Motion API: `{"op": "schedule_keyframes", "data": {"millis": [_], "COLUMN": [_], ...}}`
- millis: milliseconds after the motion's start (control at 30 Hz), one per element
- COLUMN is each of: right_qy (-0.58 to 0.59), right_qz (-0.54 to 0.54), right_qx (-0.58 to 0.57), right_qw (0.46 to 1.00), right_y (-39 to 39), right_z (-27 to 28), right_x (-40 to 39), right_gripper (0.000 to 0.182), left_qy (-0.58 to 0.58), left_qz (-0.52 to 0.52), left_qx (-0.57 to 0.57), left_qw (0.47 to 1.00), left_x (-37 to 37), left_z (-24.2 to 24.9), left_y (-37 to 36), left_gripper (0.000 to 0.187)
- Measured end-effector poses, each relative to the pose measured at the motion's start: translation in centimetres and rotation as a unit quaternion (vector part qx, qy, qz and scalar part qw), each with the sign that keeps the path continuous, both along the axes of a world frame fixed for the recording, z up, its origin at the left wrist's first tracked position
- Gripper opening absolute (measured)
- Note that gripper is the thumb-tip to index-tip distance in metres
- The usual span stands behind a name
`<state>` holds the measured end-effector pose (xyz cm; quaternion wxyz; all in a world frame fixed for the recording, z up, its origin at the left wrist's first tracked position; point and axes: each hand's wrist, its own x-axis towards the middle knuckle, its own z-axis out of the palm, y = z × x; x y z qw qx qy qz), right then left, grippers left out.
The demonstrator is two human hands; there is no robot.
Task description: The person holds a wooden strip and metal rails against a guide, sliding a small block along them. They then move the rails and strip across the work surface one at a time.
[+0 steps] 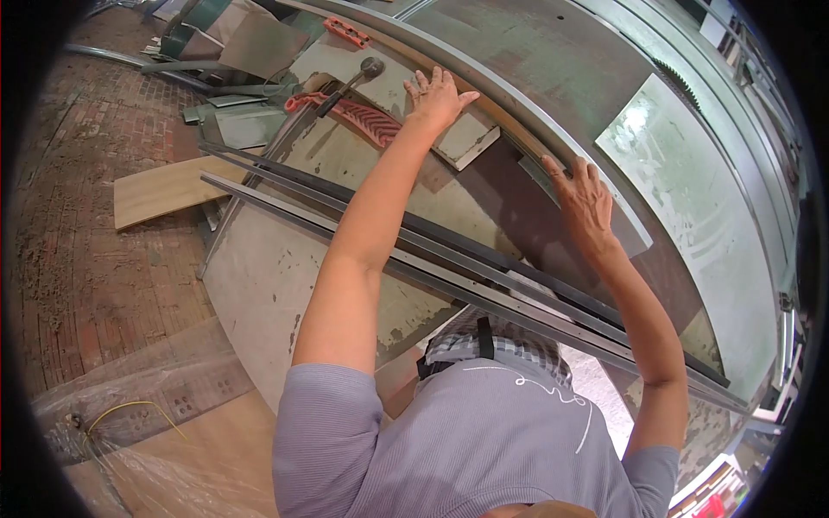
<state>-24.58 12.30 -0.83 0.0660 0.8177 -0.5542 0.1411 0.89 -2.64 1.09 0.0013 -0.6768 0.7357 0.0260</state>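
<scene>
A long wooden strip lies against a grey metal rail that runs diagonally across the worktable. My left hand rests on the strip with its fingers spread. Farther right, my right hand touches the strip and the inner edge of the rail, its fingers apart. Left of my left hand are a red push tool and a dark-handled hammer. A pale board sits just below my left hand.
Long dark metal bars cross the table in front of my body. A saw blade shows at the upper right, beside a pale panel. An orange-red block lies at the top. A plywood piece juts out left.
</scene>
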Motion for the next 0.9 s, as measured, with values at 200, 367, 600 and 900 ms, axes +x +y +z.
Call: {"op": "schedule_keyframes", "data": {"millis": [200, 367, 600, 900], "right_qy": [-0.005, 0.006, 0.018, 0.023], "right_qz": [0.014, 0.049, 0.078, 0.089], "right_qx": [-0.041, -0.018, 0.025, 0.026], "right_qw": [0.999, 0.999, 0.996, 0.995], "right_y": [-2.1, -3.0, -5.3, -8.4], "right_z": [-0.7, -0.2, 0.7, 0.5], "right_x": [2.4, 3.3, 4.6, 7.1], "right_gripper": [0.058, 0.047, 0.047, 0.048], "left_qy": [0.016, 0.020, -0.028, -0.063], "left_qz": [0.010, 0.022, 0.015, 0.012], "left_qx": [0.005, 0.001, 0.007, 0.009], "left_qw": [1.000, 1.000, 0.999, 0.998], "left_x": [0.0, 0.9, 2.7, 5.2], "left_z": [0.0, -0.2, 0.4, 0.7], "left_y": [0.2, -0.3, -2.7, -6.1], "left_gripper": [0.087, 0.087, 0.086, 0.084]}}
